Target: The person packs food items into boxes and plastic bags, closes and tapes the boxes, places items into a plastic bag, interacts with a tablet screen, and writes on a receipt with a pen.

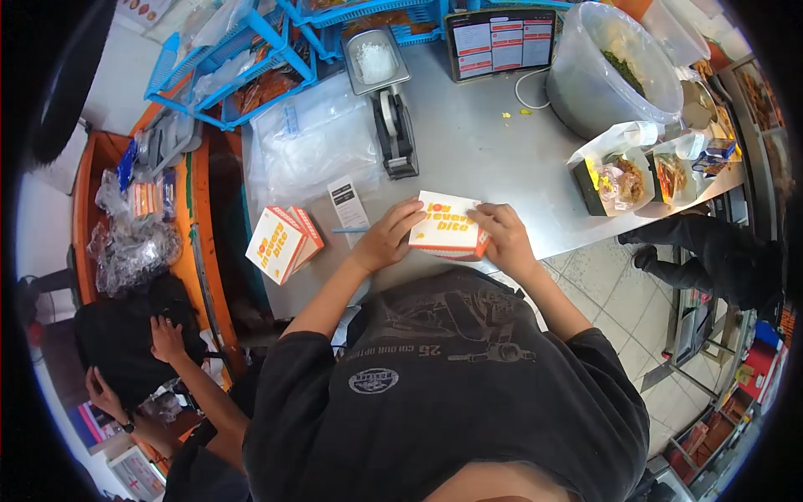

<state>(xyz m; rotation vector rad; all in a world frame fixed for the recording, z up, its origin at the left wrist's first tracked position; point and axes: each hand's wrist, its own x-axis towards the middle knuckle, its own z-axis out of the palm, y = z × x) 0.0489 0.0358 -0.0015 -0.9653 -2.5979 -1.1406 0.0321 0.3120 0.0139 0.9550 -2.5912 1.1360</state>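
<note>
Head view: your left hand [387, 233] and right hand [506, 237] both grip the orange-and-white box [443, 233], one each side, lettering up. It's at the near edge of the steel table [493, 155]; can't tell if it's resting. From the box: matching packaging [278, 244] at 9 o'clock, tape dispenser [400, 159] at 11, tablet [502, 46] near 1, open food cartons [613, 188] between 2 and 3.
</note>
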